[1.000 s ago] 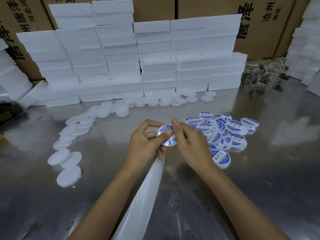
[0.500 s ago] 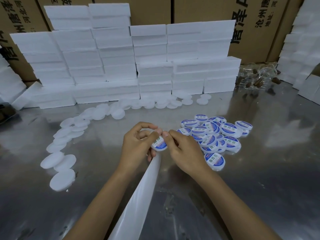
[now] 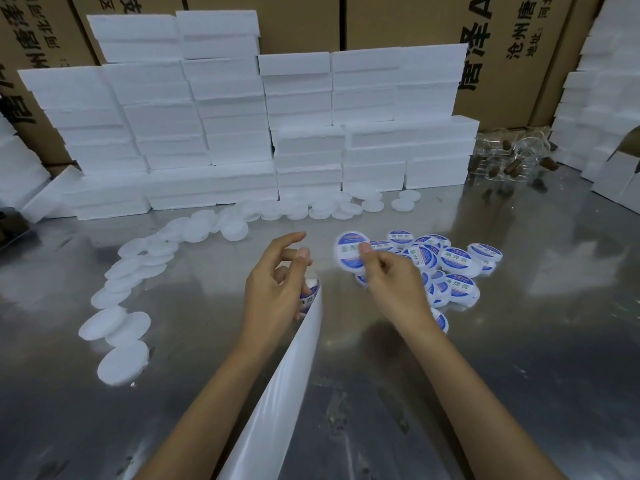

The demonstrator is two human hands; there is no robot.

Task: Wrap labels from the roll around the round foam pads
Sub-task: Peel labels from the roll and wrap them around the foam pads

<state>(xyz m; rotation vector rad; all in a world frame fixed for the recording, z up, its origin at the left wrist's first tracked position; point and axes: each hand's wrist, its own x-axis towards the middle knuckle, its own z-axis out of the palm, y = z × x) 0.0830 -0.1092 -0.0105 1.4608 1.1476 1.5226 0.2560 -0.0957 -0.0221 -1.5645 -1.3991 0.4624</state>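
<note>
My right hand pinches a round foam pad with a blue and white label, holding it just left of the pile of labelled pads. My left hand sits apart from it, thumb and forefinger spread, while its lower fingers hold the end of the white label strip, where a blue label shows. The strip runs down toward me between my forearms. Plain white foam pads lie in a curved row at the left.
Stacks of white foam blocks line the back of the shiny metal table, with cardboard boxes behind. More plain pads lie at the foot of the blocks. Clear jars with brown stoppers sit back right.
My hands have parted. The right hand carried the labelled pad to the right toward the pile; the left hand let go of it and stayed with the label strip.
</note>
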